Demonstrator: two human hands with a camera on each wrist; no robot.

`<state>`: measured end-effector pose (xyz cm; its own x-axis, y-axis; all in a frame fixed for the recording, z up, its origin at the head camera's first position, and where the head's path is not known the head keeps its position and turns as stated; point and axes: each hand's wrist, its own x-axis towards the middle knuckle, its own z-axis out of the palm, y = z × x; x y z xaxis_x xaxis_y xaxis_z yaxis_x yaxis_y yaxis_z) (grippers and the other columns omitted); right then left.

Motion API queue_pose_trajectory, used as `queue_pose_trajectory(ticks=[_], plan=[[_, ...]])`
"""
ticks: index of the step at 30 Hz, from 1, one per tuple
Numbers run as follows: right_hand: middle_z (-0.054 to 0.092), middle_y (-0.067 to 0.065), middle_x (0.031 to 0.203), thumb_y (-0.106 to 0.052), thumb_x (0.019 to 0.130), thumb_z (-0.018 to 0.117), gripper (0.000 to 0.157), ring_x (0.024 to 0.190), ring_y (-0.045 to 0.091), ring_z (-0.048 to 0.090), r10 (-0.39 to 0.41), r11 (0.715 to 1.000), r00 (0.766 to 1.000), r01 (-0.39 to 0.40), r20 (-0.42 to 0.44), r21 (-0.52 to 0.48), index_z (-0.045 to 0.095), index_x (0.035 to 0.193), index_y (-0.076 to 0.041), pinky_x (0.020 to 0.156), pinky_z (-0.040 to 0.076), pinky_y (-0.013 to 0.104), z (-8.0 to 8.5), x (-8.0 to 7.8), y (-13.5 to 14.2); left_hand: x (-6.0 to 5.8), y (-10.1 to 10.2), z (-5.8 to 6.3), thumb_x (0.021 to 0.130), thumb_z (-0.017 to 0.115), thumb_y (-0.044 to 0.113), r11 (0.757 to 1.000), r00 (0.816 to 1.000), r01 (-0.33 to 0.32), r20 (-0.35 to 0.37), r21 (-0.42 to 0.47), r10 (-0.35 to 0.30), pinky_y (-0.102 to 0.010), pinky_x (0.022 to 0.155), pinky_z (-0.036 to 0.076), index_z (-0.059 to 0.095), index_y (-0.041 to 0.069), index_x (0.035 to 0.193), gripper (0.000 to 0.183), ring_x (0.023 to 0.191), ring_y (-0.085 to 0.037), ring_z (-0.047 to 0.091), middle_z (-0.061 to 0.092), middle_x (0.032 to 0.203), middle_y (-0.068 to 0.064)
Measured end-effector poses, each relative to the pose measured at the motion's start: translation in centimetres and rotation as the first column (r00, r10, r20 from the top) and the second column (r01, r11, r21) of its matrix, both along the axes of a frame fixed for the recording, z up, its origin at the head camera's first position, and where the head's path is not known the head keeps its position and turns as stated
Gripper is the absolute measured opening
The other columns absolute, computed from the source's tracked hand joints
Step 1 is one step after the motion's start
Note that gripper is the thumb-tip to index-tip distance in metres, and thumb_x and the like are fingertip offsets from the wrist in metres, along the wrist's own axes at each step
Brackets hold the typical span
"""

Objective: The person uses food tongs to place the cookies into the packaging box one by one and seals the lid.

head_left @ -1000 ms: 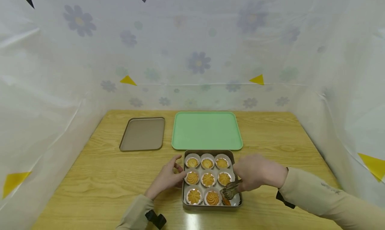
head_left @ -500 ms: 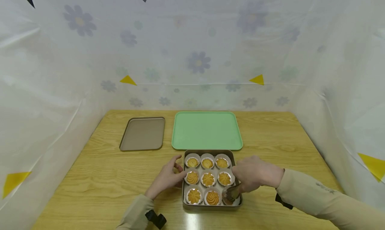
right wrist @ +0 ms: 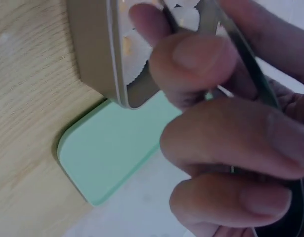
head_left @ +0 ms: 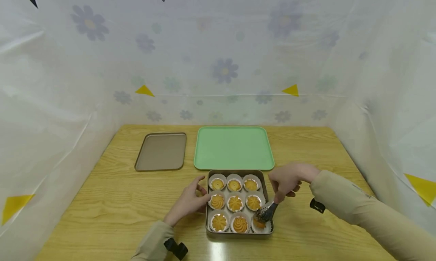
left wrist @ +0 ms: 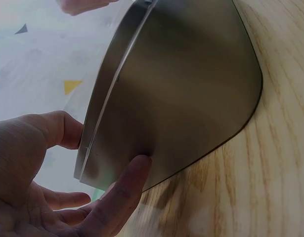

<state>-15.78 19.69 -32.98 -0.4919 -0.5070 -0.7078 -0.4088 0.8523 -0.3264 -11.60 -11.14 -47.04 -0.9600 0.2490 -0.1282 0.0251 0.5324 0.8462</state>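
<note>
A square metal tin (head_left: 238, 236) holds rows of piped cookies in white paper cups, such as a swirled cookie (head_left: 240, 224). My left hand (head_left: 189, 202) grips its left side, the thumb at the rim and a finger (left wrist: 137, 170) against the outer wall. In my right hand (head_left: 287, 179) is a pair of metal tongs (head_left: 266, 212), with curled fingers (right wrist: 216, 128) round the arms in the right wrist view. The tongs' perforated head is down in the front right cup and partly covers the cookie (head_left: 259, 224) there.
Just behind the tin lies a green tray (head_left: 234, 147). A smaller brown tray (head_left: 161, 151) lies back left on the wooden table (head_left: 306, 151). White flower-print sheeting (head_left: 225, 45) stands along the back and sides.
My right hand has moved up and back, tilting the tongs so more of their handle shows. The tongs' head stays at the front right cup. My left hand has not moved.
</note>
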Motion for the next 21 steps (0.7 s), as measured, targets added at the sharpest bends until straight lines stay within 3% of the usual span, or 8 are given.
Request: queue_pose_trajectory(ticks=[5, 9, 14, 21], plan=[[0.044, -0.004, 0.043, -0.018, 0.087, 0.073, 0.042, 0.039, 0.006, 0.023, -0.009, 0.999, 0.998, 0.006, 0.059, 0.042, 0.059, 0.048, -0.015, 0.041, 0.014, 0.021, -0.6, -0.7, -0.4, 0.0, 0.0, 0.0, 0.088, 0.070, 0.017, 1.000, 1.000, 0.009, 0.002, 0.008, -0.009, -0.024, 0.060, 0.049, 0.039, -0.004, 0.149, 0.071, 0.071, -0.013, 0.058, 0.066, 0.097, -0.013], [0.045, -0.004, 0.043, -0.017, 0.086, 0.074, 0.044, 0.039, 0.006, 0.023, -0.001, 0.997, 0.999, -0.002, 0.041, 0.072, 0.056, 0.046, -0.016, 0.042, 0.016, 0.022, -0.9, -0.8, -1.1, 0.1, -0.1, -0.1, 0.088, 0.070, 0.018, 1.000, 1.000, 0.010, 0.004, 0.006, -0.010, -0.024, 0.059, 0.049, 0.038, -0.003, 0.149, 0.072, 0.070, -0.013, 0.058, 0.065, 0.097, -0.013], [0.047, -0.005, 0.043, -0.018, 0.085, 0.076, 0.040, 0.040, 0.009, 0.028, 0.071, 0.990, 0.995, -0.061, -0.073, 0.126, 0.060, 0.048, -0.016, 0.047, 0.025, 0.024, -0.4, -0.6, -2.0, 0.1, -0.1, -0.1, 0.089, 0.070, 0.018, 1.000, 1.000, 0.011, 0.004, 0.006, -0.011, -0.025, 0.061, 0.050, 0.038, -0.003, 0.149, 0.072, 0.073, -0.013, 0.059, 0.066, 0.098, -0.013], [0.060, -0.006, 0.051, -0.031, 0.081, 0.081, 0.026, 0.048, 0.012, 0.048, 0.159, 0.963, 0.951, -0.090, -0.265, 0.253, 0.065, 0.062, -0.024, 0.049, 0.034, 0.027, 0.4, -0.2, -2.9, 0.0, -0.1, -0.1, 0.089, 0.070, 0.018, 1.000, 1.000, 0.003, -0.002, -0.005, -0.003, -0.026, 0.064, 0.050, 0.039, -0.003, 0.149, 0.071, 0.076, -0.014, 0.059, 0.066, 0.097, -0.011]])
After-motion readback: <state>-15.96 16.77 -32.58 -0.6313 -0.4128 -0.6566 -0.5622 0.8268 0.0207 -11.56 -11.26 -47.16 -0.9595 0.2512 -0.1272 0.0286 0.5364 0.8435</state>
